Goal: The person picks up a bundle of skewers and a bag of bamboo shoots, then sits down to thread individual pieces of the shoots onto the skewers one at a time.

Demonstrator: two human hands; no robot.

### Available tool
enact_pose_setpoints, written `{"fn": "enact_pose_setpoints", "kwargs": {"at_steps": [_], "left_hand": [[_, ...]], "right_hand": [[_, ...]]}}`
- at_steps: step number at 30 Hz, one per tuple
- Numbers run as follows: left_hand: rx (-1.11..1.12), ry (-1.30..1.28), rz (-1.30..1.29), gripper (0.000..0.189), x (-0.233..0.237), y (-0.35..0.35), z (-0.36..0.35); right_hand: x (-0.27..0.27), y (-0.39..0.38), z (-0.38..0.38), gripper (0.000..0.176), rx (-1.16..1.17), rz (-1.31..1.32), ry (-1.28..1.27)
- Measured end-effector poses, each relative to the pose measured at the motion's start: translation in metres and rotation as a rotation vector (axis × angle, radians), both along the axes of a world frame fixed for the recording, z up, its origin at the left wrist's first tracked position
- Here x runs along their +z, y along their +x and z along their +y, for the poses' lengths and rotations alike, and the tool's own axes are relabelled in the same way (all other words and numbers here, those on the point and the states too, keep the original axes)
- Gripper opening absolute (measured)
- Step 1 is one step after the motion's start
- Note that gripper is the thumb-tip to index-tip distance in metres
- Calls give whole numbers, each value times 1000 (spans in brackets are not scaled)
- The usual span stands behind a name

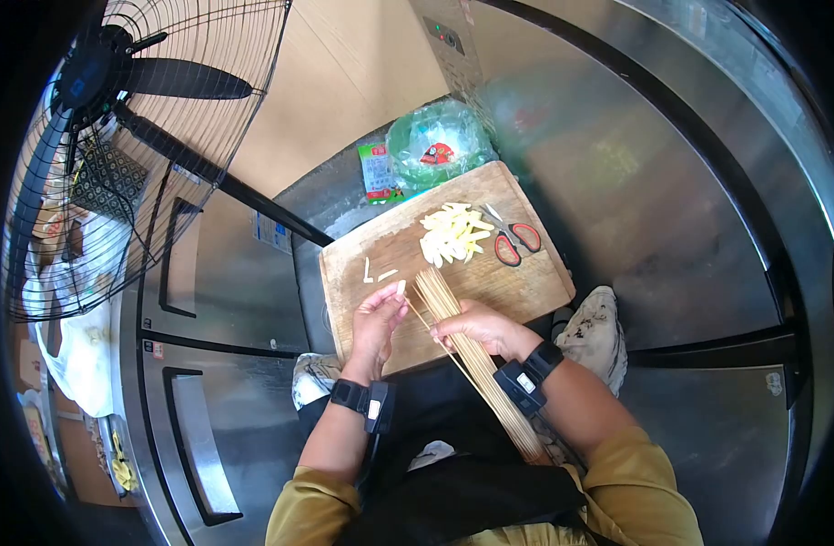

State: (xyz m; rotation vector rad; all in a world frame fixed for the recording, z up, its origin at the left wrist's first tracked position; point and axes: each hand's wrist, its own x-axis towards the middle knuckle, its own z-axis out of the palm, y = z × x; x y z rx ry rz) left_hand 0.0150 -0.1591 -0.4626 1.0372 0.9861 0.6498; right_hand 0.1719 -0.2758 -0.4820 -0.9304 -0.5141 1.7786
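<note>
My right hand is closed round a bundle of thin bamboo skewers, which slants from the board down across my lap. One single skewer stands apart from the bundle, its tip near my left fingers. A small pale yellow strip is pinched in my left hand. Just beyond the hands, a heap of similar cut strips lies on the wooden cutting board. A few loose strips lie to its left. Scissors with red and black handles rest right of the heap.
Behind the board sit a green bowl lined with clear plastic and a printed packet. A black standing fan leans in from the left. Steel cabinet doors flank both sides, and a white bag hangs at left.
</note>
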Motion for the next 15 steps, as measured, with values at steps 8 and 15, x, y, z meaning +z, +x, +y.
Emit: {"fn": "enact_pose_setpoints", "kwargs": {"at_steps": [8, 15], "left_hand": [[-2, 133, 46, 22, -2, 0, -6], [-61, 237, 76, 22, -8, -2, -7]], "right_hand": [[-4, -2, 1, 11, 6, -15, -6], [-7, -3, 2, 14, -15, -11, 1]]}}
